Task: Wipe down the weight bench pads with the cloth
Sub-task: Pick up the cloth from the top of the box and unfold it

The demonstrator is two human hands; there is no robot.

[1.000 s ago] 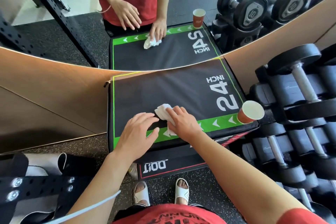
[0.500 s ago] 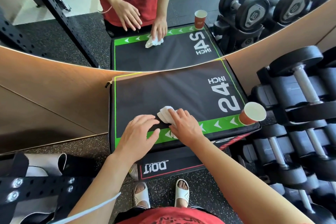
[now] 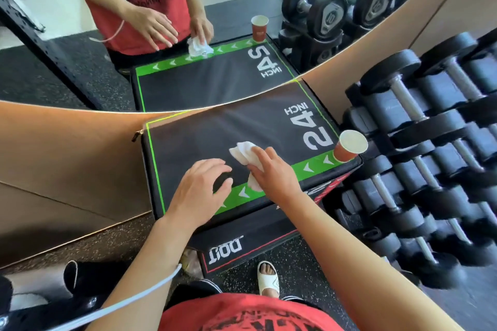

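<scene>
In the head view we look down on a black pad (image 3: 204, 137) with a green band along its near edge and the white marking "24 INCH" at its right side. A white cloth (image 3: 243, 152) lies crumpled on the pad, near the green band. Our right hand (image 3: 271, 172) rests on top of the cloth, the fingers quite straight and pressing it flat to the pad. Our left hand (image 3: 199, 191) is just beside it on the left, with loosely bent, spread fingers over the pad; it holds nothing, and we cannot tell if it touches the surface.

A red paper cup (image 3: 348, 146) stands on the right near corner of the pad. To the right of the pad there is a rack of dumbbells (image 3: 419, 158). Behind the pad a mirror (image 3: 80, 48) repeats the pad, the cup and both hands. A white cable (image 3: 129, 295) hangs by the left arm. Below, one foot in a white sandal (image 3: 267, 278) stands on the dark floor.
</scene>
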